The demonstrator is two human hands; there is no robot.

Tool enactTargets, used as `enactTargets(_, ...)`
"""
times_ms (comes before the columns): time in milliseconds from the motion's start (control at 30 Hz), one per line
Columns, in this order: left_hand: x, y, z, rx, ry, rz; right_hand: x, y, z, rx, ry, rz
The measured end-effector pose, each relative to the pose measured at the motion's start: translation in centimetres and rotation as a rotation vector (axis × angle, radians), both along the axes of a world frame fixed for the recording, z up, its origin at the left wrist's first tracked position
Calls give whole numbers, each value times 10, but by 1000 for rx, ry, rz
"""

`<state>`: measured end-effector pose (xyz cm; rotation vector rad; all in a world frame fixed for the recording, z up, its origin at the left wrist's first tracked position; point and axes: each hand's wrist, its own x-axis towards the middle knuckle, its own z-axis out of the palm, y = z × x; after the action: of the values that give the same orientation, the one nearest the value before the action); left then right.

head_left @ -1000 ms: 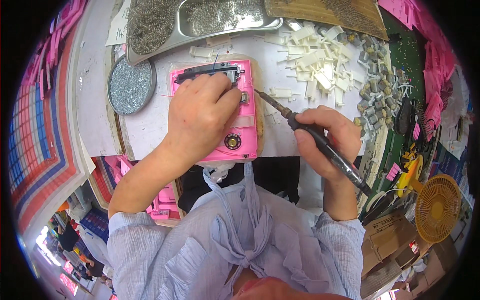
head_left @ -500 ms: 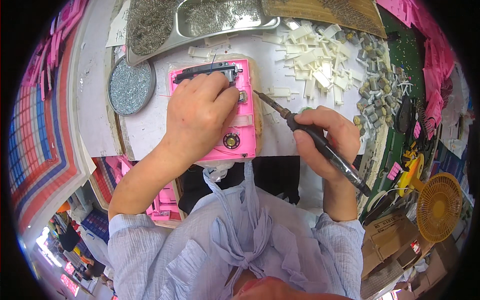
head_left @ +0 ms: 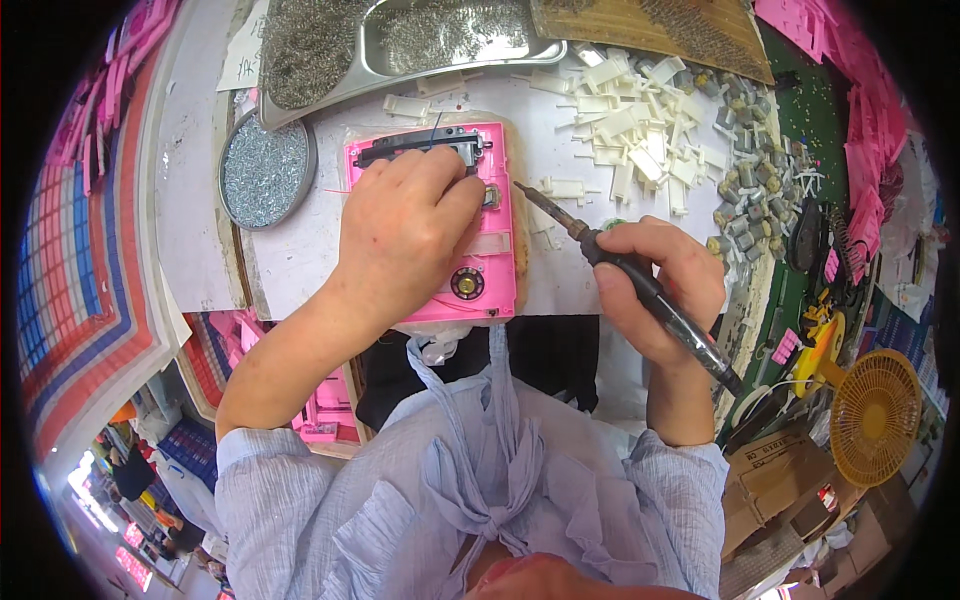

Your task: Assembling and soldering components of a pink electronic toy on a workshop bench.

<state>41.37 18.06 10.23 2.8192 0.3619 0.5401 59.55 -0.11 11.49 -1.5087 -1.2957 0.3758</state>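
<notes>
A pink plastic case (head_left: 506, 255) lies on a pad at the table's front edge. Across its top runs a black strip-shaped part (head_left: 465, 143), and a round speaker-like part (head_left: 467, 284) sits near its lower end. My left hand (head_left: 408, 222) rests over the case's left and middle, fingers curled down into it; whatever they pinch is hidden beneath. In my right hand (head_left: 665, 285) is a slim black electric screwdriver (head_left: 650, 292), held slantwise. Its narrow metal tip points up-left, just off the case's right edge, apparently not touching it.
Left of the case stands a round dish (head_left: 266, 170) of small screws. A metal tray (head_left: 400, 68) with more small metal pieces is behind. White plastic parts (head_left: 640, 130) are heaped at the back right, beside grey metal cylinders (head_left: 745, 200). A yellow fan (head_left: 876, 418) stands far right.
The whole view has shifted slightly. My left hand keeps its curled place on the case, and the screwdriver tip stays beside the case's right edge.
</notes>
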Motion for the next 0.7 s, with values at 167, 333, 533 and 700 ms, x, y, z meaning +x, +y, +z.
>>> enactTargets(167,2,-1,1,4,-47,0,1,0,4,-6,-22,-8)
enactTargets(333,-32,16,21,4,43,67,4,-3,6,15,-34,-5)
enactTargets(533,-87,39,18,80,218,192,0,-1,3,-4,11,-34)
enactTargets(700,-79,41,15,-10,42,154,-8,11,8,-13,8,-4)
